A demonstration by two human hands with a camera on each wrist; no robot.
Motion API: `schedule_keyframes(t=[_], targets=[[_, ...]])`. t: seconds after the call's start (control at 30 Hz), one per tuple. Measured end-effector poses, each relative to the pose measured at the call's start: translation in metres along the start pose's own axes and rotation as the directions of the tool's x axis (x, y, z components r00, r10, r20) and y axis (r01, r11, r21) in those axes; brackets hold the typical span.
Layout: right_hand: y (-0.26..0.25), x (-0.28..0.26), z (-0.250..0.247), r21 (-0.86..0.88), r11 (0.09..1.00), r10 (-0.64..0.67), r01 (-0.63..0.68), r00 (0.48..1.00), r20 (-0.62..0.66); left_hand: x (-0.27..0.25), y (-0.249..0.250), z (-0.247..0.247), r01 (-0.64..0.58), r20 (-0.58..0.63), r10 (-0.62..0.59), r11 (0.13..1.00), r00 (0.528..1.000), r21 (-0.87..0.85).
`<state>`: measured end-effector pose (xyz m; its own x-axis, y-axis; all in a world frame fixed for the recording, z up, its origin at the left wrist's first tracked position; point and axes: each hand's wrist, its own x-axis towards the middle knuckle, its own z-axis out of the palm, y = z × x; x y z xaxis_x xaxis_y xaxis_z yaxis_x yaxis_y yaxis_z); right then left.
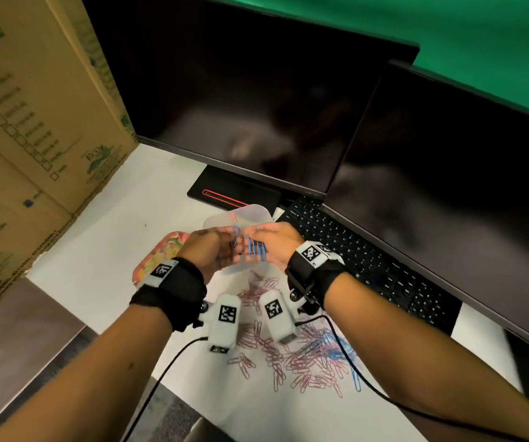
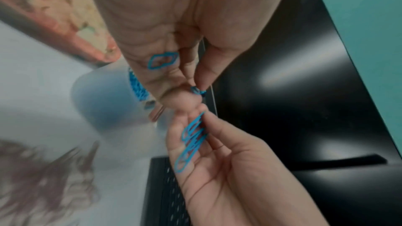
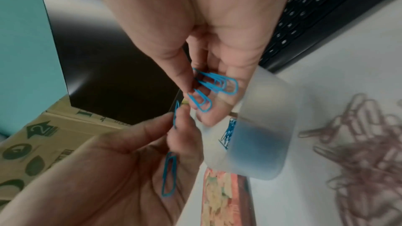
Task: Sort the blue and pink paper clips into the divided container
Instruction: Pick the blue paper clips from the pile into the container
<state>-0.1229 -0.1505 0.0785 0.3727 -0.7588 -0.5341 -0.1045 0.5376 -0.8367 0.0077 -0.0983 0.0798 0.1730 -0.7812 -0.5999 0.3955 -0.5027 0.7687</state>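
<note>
Together, up close:
Blue clips in the right hand: a small bunch of blue paper clips [image 3: 214,83] lies across the fingers of the right hand [image 3: 219,44], pinned there by the thumb; one hangs a little lower than the others.
Blue clips in the left hand: the left hand [image 2: 172,28] pinches one blue clip [image 2: 196,90] between thumb and fingertip, and a second loose clip [image 2: 162,61] rests on its palm (the wrist views are blurred, so the exact count is unclear).
Grips: both narrow, each holding blue clips; the fingertips of the two hands nearly meet above the container.
Container: a frosted plastic container [image 3: 263,126] sits just beneath the hands, with a heap of blue clips showing through one side; which compartment I cannot tell.
Pile: a loose pile of clips [image 1: 292,355], mostly pink with some blue at its right edge, is spread on the white bench [image 1: 103,250] nearer the person.
Beside the container: a floral tray [image 1: 158,256] on the left, partly under the left wrist.
Further out: a black keyboard [image 1: 368,266] to the right, two dark monitors [image 1: 257,100] behind, and a cardboard box [image 1: 27,122] at the left.
</note>
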Motion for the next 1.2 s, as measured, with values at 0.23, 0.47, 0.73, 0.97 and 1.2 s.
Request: schedule_keyframes(t=[0.23,0.47,0.73,0.97,1.2], targets=[[-0.015,0.022,0.023,-0.196,0.980,0.015,-0.021,0.999,-0.036,0.010,0.029,-0.006,0.039,-0.145,-0.041,0.999,0.989,-0.015],[-0.021,0.011,0.011,-0.082,0.996,-0.052,0.042,0.992,-0.116,0.013,0.033,-0.007,-0.012,-0.219,0.032,0.995,0.975,0.094],[0.018,-0.053,-0.078,-0.299,0.954,-0.046,-0.022,0.974,-0.220,0.007,-0.033,-0.034,-0.301,0.169,0.411,0.281,0.896,0.911],[0.076,-0.095,-0.131,-0.421,0.889,0.039,-0.182,0.944,-0.326,0.015,-0.084,-0.037,-0.193,0.226,0.182,-0.182,0.957,0.964],[0.103,-0.115,-0.147,-0.368,0.904,0.062,-0.216,0.920,-0.388,0.009,-0.085,-0.040,-0.169,0.179,0.193,-0.069,0.965,0.983]])
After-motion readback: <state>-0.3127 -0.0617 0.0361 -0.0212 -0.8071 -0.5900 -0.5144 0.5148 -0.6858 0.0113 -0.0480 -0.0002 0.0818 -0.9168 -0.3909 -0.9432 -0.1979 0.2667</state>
